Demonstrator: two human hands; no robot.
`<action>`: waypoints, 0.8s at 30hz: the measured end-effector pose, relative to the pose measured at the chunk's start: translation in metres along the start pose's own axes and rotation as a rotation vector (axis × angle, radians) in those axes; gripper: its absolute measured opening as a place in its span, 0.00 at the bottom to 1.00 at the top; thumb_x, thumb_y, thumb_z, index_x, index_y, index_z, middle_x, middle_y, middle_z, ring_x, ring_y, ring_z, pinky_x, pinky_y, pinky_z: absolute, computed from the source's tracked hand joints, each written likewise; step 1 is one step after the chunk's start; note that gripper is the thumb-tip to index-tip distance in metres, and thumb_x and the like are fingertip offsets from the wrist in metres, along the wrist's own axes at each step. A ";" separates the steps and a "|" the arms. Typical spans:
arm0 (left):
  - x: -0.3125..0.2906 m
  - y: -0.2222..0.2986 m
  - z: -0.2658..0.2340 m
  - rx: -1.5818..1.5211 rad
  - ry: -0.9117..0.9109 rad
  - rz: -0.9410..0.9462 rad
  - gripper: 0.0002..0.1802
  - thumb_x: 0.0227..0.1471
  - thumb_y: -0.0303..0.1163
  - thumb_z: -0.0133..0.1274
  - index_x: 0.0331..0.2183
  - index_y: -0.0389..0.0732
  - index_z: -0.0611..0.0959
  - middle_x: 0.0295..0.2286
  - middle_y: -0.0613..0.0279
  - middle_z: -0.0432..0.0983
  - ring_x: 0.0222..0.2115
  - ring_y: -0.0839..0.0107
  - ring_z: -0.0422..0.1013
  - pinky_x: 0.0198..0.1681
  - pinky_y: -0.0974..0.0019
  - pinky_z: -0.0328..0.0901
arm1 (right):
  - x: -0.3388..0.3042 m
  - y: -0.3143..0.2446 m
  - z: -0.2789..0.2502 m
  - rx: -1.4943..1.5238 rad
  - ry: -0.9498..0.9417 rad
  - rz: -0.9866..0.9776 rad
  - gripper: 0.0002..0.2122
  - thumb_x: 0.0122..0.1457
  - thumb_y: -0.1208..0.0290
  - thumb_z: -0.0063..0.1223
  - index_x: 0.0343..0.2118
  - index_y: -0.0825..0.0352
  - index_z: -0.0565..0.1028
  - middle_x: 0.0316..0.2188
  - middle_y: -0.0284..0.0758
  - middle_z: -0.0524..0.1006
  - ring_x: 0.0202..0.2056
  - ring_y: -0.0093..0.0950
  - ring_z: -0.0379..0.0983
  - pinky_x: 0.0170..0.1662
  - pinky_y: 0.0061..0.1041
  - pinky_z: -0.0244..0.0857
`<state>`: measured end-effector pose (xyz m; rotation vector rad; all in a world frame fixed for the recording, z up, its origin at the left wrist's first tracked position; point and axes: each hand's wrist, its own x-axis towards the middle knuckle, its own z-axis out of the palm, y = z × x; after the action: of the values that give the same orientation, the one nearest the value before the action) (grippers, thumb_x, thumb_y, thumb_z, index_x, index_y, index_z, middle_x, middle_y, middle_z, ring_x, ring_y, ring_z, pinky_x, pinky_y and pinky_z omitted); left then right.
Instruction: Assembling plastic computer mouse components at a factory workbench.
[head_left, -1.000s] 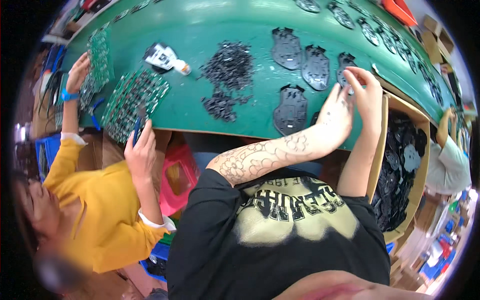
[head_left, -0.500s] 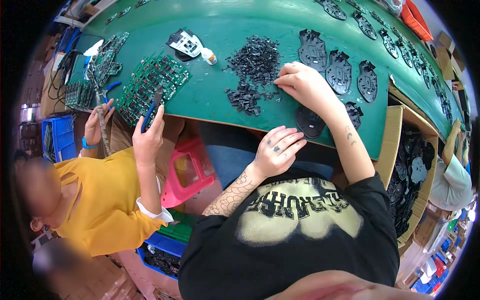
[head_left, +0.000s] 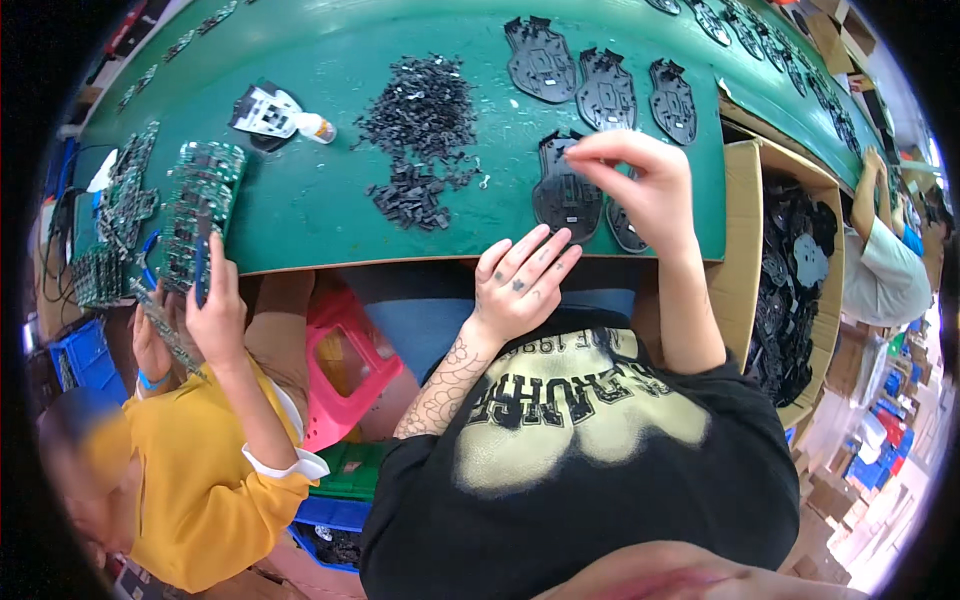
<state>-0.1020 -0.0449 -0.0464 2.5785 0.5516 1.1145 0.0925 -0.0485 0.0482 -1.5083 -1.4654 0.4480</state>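
Note:
My right hand (head_left: 640,185) is raised over a black plastic shell (head_left: 560,200) that lies near the table's front edge. Its thumb and fingertips are pinched together; anything between them is too small to make out. My left hand (head_left: 525,285) rests at the table edge with fingers stretched out, its fingertips close to the lower end of that shell. A second black shell (head_left: 627,230) lies partly hidden under my right wrist. To the left spreads a heap of small black plastic pieces (head_left: 420,110), with a looser cluster (head_left: 410,200) on its near side.
Three more black shells (head_left: 607,92) lie farther back. A white-and-black shell (head_left: 265,112) and a small white bottle (head_left: 316,127) are left of the heap. At left a co-worker's hand (head_left: 215,310) holds pliers by circuit boards (head_left: 200,190). A carton of black parts (head_left: 740,260) stands at right.
My right hand has moved from the edge of the small-piece heap to above the near shell, still pinched. My left hand stays by the table edge. The whole view has shifted.

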 end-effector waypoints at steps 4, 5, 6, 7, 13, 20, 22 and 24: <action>0.006 0.008 0.007 0.042 -0.004 -0.043 0.21 0.44 0.31 0.52 0.43 0.56 0.82 0.49 0.71 0.71 0.52 0.72 0.64 0.58 0.60 0.43 | -0.045 0.001 -0.004 0.327 0.075 0.471 0.07 0.51 0.85 0.56 0.34 0.74 0.78 0.32 0.36 0.79 0.34 0.23 0.77 0.36 0.16 0.69; 0.005 0.008 0.008 0.080 -0.034 -0.052 0.21 0.44 0.34 0.53 0.44 0.59 0.82 0.49 0.72 0.70 0.52 0.73 0.63 0.58 0.60 0.41 | -0.051 0.002 -0.002 0.269 0.070 0.445 0.07 0.52 0.85 0.55 0.34 0.75 0.78 0.32 0.37 0.79 0.34 0.24 0.78 0.35 0.16 0.70; 0.005 0.009 0.009 0.069 -0.041 -0.052 0.21 0.44 0.34 0.53 0.44 0.59 0.82 0.49 0.72 0.70 0.52 0.73 0.63 0.58 0.60 0.41 | -0.058 0.003 -0.001 0.147 0.083 0.391 0.06 0.52 0.85 0.55 0.33 0.73 0.79 0.32 0.36 0.79 0.33 0.23 0.77 0.34 0.16 0.69; 0.004 0.009 0.011 0.094 -0.033 -0.057 0.23 0.43 0.34 0.53 0.44 0.60 0.81 0.49 0.74 0.70 0.52 0.75 0.63 0.57 0.60 0.42 | -0.062 0.002 0.000 0.022 0.090 0.328 0.06 0.51 0.84 0.56 0.33 0.72 0.79 0.32 0.35 0.79 0.33 0.22 0.76 0.33 0.16 0.68; 0.003 0.008 0.015 0.141 -0.009 -0.045 0.24 0.42 0.34 0.53 0.45 0.62 0.80 0.48 0.76 0.70 0.51 0.78 0.63 0.55 0.62 0.44 | -0.068 0.013 0.003 -0.302 0.099 0.124 0.07 0.47 0.82 0.60 0.30 0.66 0.80 0.30 0.33 0.77 0.33 0.24 0.73 0.34 0.20 0.66; 0.002 0.007 0.016 0.127 -0.006 -0.052 0.22 0.44 0.34 0.53 0.44 0.63 0.81 0.48 0.76 0.71 0.50 0.77 0.64 0.57 0.62 0.42 | -0.066 0.013 0.005 -0.269 0.114 0.156 0.08 0.45 0.81 0.61 0.30 0.66 0.80 0.29 0.32 0.75 0.32 0.26 0.71 0.34 0.20 0.64; 0.002 0.007 0.015 0.132 -0.003 -0.055 0.23 0.43 0.34 0.53 0.44 0.63 0.81 0.48 0.77 0.71 0.50 0.78 0.64 0.56 0.63 0.43 | -0.066 0.012 0.005 -0.253 0.119 0.184 0.07 0.45 0.81 0.61 0.30 0.66 0.80 0.29 0.33 0.75 0.32 0.26 0.71 0.33 0.20 0.64; 0.003 0.008 0.015 0.133 -0.005 -0.054 0.23 0.43 0.34 0.53 0.44 0.63 0.81 0.48 0.77 0.71 0.50 0.78 0.64 0.56 0.63 0.43 | -0.067 0.012 0.005 -0.236 0.123 0.212 0.07 0.45 0.80 0.61 0.30 0.66 0.80 0.29 0.33 0.75 0.32 0.26 0.71 0.33 0.20 0.63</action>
<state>-0.0874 -0.0520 -0.0518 2.6602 0.7121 1.0875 0.0810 -0.1059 0.0134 -1.8559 -1.3028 0.3079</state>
